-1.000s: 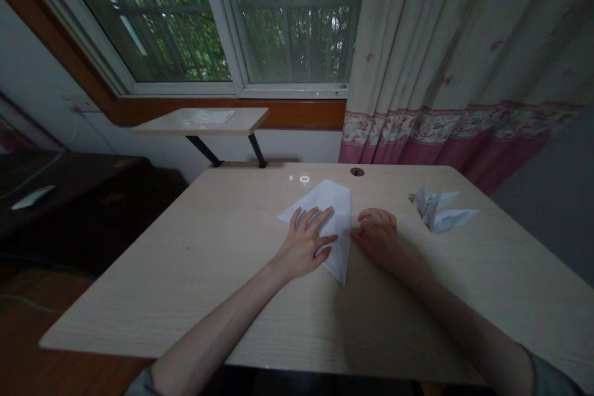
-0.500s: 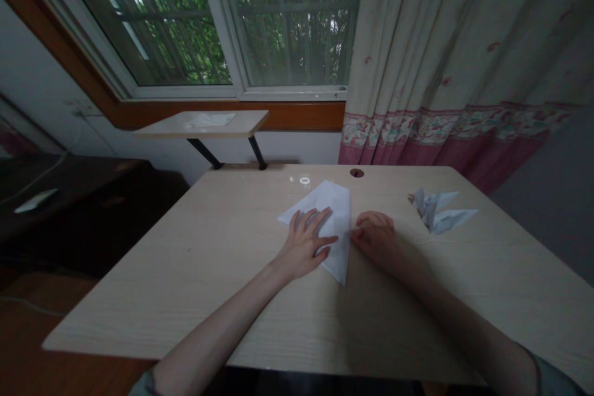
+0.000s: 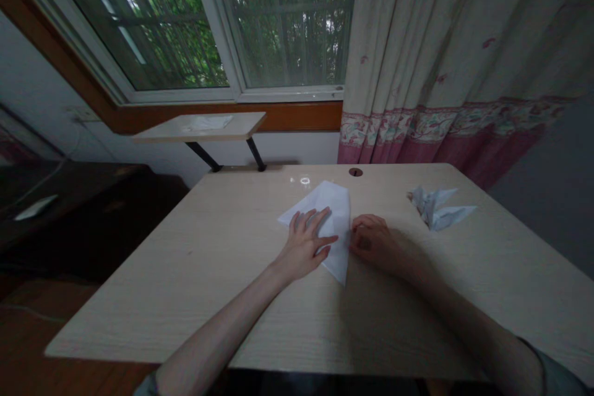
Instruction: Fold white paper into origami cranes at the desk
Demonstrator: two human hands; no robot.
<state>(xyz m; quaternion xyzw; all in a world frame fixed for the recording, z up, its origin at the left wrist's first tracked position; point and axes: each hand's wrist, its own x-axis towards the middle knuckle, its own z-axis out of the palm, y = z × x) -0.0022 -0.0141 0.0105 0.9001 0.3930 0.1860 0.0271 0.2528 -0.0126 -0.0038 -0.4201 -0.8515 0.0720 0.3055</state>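
Note:
A white sheet of paper (image 3: pixel 335 209), folded to a kite-like shape, lies near the middle of a light wooden table (image 3: pixel 232 297). My left hand (image 3: pixel 304 244) rests flat on the sheet's left half, fingers spread. Beside the paper's right edge is my right hand (image 3: pixel 375 244), its fingers curled and its fingertips pressed against that edge. A finished folded paper figure (image 3: pixel 439 209) sits on the table to the right, apart from both hands.
A cable hole (image 3: pixel 355 172) is in the table's far edge. Behind it stand a small shelf (image 3: pixel 199 127) with paper on it, a window and a patterned curtain (image 3: pixel 455 55). A dark cabinet (image 3: pixel 69 198) is at the left.
My right hand has slid slightly nearer along the paper's right edge. The left hand stays flat on the sheet. The view shifted a little.

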